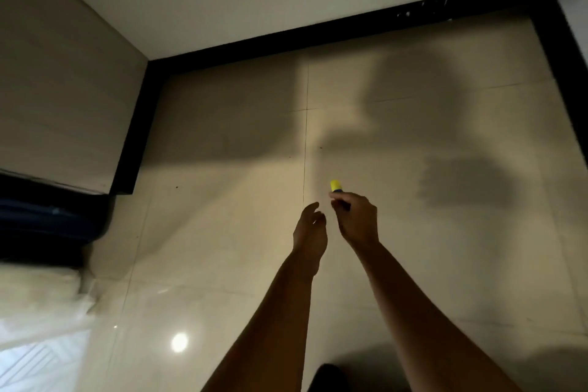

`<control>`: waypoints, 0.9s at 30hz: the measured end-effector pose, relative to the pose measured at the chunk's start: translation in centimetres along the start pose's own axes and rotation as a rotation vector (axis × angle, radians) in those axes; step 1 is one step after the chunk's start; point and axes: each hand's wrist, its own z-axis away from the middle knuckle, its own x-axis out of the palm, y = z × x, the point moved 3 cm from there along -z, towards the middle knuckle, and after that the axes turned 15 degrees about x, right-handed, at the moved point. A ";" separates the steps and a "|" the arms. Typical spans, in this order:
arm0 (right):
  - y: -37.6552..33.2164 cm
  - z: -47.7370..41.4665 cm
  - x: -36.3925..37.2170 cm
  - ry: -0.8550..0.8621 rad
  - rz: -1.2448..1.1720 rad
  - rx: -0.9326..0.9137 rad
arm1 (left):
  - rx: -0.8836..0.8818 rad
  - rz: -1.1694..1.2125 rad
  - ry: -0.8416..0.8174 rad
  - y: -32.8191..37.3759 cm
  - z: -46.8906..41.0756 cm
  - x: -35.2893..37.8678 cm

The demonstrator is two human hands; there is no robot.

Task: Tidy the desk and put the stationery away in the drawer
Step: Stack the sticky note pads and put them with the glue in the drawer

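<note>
Tiled floor (pixel 222 232), arms reaching out at centre frame.
Open floor runs up to the black skirting (pixel 318 33) along top and right edges; left hand (pixel 310 232) is relaxed, holding nothing; right hand (pixel 358 221), just beside it, pinches a yellow-capped stick (pixel 335 185).

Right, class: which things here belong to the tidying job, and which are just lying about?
Job:
yellow-capped stick
right hand gripping it
left hand, empty beside it

Lying about:
white cloth
dark blue object
tiled floor
black skirting

Yellow-and-blue stick (pixel 336 186), beige tiles (pixel 222 232), black skirting (pixel 286 39).
</note>
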 end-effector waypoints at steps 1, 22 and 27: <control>-1.5 2.6 -1.8 -0.009 -0.106 0.055 | -0.012 0.068 -0.011 1.9 2.1 0.1; -35.9 38.2 -23.5 -0.086 -0.275 -0.045 | 0.228 0.609 0.030 38.7 37.0 -16.6; -43.3 41.6 -20.5 -0.105 -0.171 -0.198 | 0.345 0.506 0.030 41.3 37.4 -25.8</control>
